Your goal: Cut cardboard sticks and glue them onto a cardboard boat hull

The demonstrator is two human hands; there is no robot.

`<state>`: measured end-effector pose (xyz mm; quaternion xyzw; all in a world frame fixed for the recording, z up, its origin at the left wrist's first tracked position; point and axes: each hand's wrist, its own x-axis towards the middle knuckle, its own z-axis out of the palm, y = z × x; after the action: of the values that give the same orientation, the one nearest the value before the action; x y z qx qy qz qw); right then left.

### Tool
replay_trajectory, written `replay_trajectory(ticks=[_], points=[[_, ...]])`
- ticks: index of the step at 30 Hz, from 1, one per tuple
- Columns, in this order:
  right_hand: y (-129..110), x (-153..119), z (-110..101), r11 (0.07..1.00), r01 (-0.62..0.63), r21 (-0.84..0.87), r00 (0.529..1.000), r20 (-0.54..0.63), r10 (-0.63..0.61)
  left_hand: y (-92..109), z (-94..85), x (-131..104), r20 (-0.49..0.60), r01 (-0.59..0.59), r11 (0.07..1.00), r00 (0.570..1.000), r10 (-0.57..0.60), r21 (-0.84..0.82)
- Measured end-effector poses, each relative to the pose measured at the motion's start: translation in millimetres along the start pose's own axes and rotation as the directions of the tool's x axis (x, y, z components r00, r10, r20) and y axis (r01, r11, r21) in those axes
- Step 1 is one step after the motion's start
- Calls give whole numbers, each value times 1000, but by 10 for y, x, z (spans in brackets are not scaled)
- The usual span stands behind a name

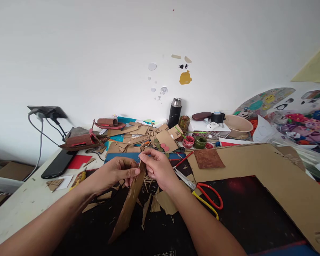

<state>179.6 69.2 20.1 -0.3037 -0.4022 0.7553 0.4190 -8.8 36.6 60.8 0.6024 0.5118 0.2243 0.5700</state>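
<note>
A long, brown-painted cardboard strip [129, 206] slants over the black mat [173, 234], its far end raised between both hands. My left hand [120, 170] pinches the strip's left edge with thumb and fingers. Close beside it, my right hand [156, 167] grips the strip's top end. Scissors [193, 185] with red and yellow handles lie right of my right hand, blades apart. Torn cardboard scraps [166, 202] are scattered under and around the hands.
Large cardboard sheet [282, 185] and brown painted square [208, 158] at right. Paint jars [200, 143], black flask [175, 113] and cardboard pile [138, 133] stand behind. Model boats [82, 141], a black phone [59, 164] and a yellow cutter [78, 179] lie left.
</note>
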Motion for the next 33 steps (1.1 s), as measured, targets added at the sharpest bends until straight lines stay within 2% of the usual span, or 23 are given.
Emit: replay_trajectory(ticks=[5,8,18,24,29,33], points=[[-9,2,-1,1000,-3,-12,1000,6,3,-12,7,26,44,61,995,997,-57,-78],[-5,-1,2,1000,-13,-22,1000,7,13,-31,-2,34,51,59,995,997,-55,-81],[21,5,-7,1000,0,-9,1000,2,0,-15,49,10,-44,-19,993,999,14,-119],[11,14,-19,998,65,-23,997,-39,-65,-20,-9,13,-186,-103,964,981,58,-243],[-16,34,-46,986,160,-38,980,-117,-164,-27,-81,17,-351,-215,918,932,92,-332],[10,36,-51,977,175,-121,976,-112,-188,-21,-76,23,-435,-269,891,896,92,-365]])
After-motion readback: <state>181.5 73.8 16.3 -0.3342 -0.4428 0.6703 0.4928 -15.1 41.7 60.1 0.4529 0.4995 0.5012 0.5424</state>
